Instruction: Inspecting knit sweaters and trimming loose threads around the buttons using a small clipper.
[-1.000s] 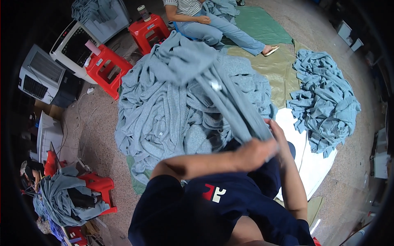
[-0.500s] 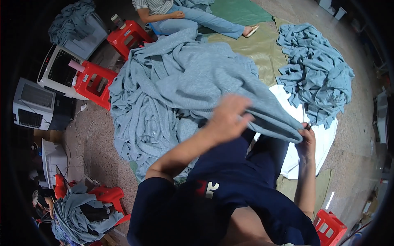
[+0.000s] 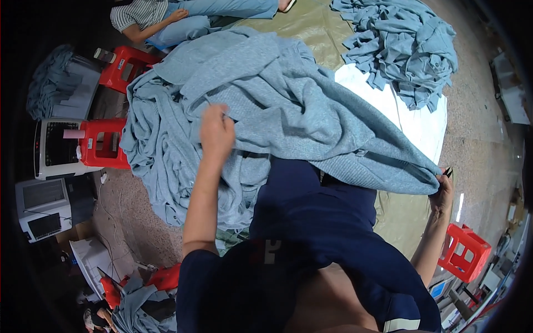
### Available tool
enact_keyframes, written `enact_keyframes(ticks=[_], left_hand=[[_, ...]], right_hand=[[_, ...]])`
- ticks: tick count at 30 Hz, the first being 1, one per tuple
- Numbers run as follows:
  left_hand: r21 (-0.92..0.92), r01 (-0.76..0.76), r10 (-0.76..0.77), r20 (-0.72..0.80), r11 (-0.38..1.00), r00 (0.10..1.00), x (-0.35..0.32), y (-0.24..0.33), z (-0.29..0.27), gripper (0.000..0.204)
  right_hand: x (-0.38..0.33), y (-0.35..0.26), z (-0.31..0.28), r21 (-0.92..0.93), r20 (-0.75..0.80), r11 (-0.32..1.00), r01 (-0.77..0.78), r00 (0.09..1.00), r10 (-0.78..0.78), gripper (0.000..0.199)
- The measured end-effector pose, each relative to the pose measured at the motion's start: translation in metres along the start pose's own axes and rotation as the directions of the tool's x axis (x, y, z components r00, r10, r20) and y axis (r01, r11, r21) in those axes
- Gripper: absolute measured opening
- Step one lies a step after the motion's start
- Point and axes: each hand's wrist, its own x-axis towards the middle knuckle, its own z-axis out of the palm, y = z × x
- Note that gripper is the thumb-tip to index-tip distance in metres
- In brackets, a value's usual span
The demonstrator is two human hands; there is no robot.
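Note:
A large grey-blue knit garment [image 3: 311, 111] stretches across my lap, from the heap on the left to my right side. My right hand [image 3: 442, 191] pinches its gathered end, and the small dark pointed tips of a tool [image 3: 448, 172], perhaps thread snips, stick out by those fingers. Farther left, my left hand [image 3: 217, 133] is closed over the garment, its fingers curled at a raised fold; blur hides the exact grip. Under and beside the garment lies a heap of similar knitwear [image 3: 161, 139], with a few buttons at its lower edge.
Another knitwear pile [image 3: 405, 50] lies far right near a white sheet [image 3: 427, 125]. A person in jeans [image 3: 239, 10] sits at the far side. Red stools [image 3: 105, 143] and box-shaped appliances [image 3: 44, 208] line the left. One more red stool [image 3: 466, 252] stands at right.
My left hand has moved left from above the garment's middle and closed at a fold. My right hand has drawn the garment's end farther right. The view has shifted too.

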Motion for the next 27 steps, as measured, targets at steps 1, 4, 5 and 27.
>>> enact_keyframes(ticks=[1,4,5,27], left_hand=[[0.096,-0.023,0.034,-0.111,0.995,0.993,0.024,-0.004,0.003,0.028],[0.347,-0.029,0.147,-0.317,0.937,0.937,0.073,-0.04,0.024,0.037],[0.348,-0.031,0.148,-0.314,0.937,0.938,0.083,-0.056,0.029,0.037],[-0.289,0.9,-0.877,0.446,-0.328,-0.176,-0.303,-0.238,-0.195,0.034]], right_hand=[[-0.002,0.004,-0.004,-0.016,0.014,1.0,0.011,1.0,-0.01,0.015],[-0.005,0.01,0.004,-0.011,0.019,1.0,-0.002,1.0,0.002,0.014],[-0.005,0.011,0.005,-0.005,0.004,1.0,0.012,1.0,-0.012,0.013],[-0.009,0.11,-0.235,0.058,-0.58,0.991,-0.118,0.804,0.13,0.008]])
